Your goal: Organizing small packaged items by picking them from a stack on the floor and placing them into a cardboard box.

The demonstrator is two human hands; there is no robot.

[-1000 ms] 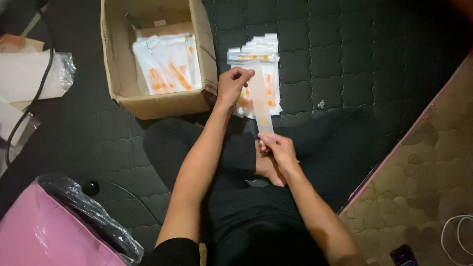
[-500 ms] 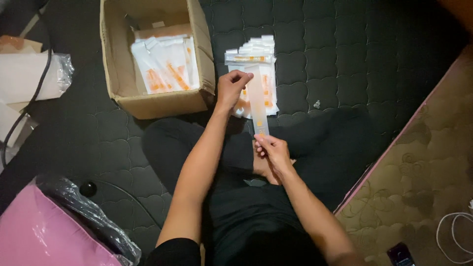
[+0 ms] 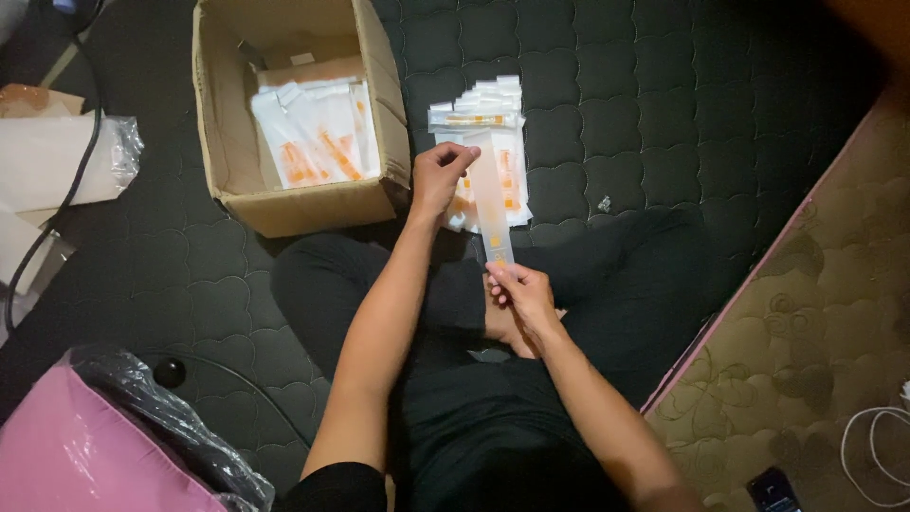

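— One clear sleeve [image 3: 493, 204] in hand?
— One. Left hand [image 3: 442, 173] pinches its top end, right hand [image 3: 519, 292] pinches its bottom, above the lap.
— Elsewhere?
— One pile of packets [image 3: 479, 114] on the mattress [image 3: 664, 114]; one cardboard box [image 3: 303, 204] holding more, count unclear.

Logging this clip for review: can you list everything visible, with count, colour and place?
long sleeve: one, frosted clear with orange end, held between both hands
packet pile: one stack, white and orange, on the dark quilted mat
cardboard box: one, brown, upper left, open, with similar packets inside
pink bag: one, bottom left, under black plastic
phone: one, dark, bottom right
left hand: pinches the sleeve's far end
right hand: pinches its near end
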